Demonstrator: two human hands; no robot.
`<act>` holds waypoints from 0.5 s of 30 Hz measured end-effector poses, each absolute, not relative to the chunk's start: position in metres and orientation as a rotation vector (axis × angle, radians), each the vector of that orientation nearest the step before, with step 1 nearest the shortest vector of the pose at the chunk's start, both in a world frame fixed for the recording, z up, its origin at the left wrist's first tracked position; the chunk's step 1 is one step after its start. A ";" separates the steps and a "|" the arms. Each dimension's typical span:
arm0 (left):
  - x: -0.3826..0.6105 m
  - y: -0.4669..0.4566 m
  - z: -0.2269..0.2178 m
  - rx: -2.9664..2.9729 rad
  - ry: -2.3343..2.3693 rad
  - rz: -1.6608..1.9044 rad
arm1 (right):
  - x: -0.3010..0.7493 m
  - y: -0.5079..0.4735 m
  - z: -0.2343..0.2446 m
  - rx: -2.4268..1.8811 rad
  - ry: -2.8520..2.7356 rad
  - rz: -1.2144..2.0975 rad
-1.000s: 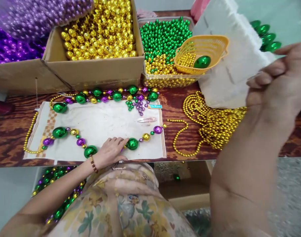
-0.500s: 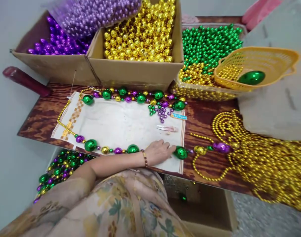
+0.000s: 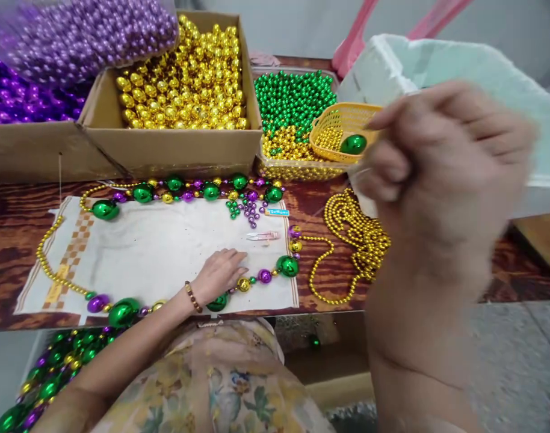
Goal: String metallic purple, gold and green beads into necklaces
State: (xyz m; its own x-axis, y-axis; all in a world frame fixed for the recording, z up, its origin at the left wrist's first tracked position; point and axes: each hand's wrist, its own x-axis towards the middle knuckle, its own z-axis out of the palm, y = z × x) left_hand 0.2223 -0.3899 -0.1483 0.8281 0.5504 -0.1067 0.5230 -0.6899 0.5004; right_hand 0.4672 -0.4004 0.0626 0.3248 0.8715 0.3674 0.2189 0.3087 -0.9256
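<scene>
My left hand lies flat on a white cloth, fingers stretched over a string of large green, gold and purple beads that loops around the cloth's edges. A bead bracelet circles that wrist. My right hand is raised close to the camera, blurred, with fingers curled into a pinch; what it holds is too thin or hidden to name. Small thread clippers rest on the cloth just beyond my left fingertips.
Cardboard boxes of gold beads and purple beads stand at the back. Beside them are a tray of green beads, a yellow basket, a white foam box and a gold strand pile. Finished necklaces lie low left.
My right hand has come back into view, now curled and closer to the camera. The left hand slid along the bead string and the view swung back left.
</scene>
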 end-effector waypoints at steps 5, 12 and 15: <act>0.200 -0.372 -0.146 2.336 0.980 0.196 | 0.406 -0.375 0.023 -1.042 -1.237 0.979; 0.158 -0.338 -0.146 2.115 1.217 0.407 | 0.350 -0.372 -0.048 -0.790 -1.081 1.455; 0.146 -0.318 -0.144 1.988 1.354 0.510 | 0.323 -0.378 -0.077 -0.776 -1.053 1.575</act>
State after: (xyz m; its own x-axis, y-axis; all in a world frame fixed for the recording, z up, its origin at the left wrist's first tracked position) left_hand 0.1455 -0.3180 -0.1435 0.3853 0.9214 -0.0497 0.6598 -0.2375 0.7129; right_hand 0.3234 -0.3785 -0.0768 -0.2489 0.9680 0.0318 -0.3989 -0.0725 -0.9141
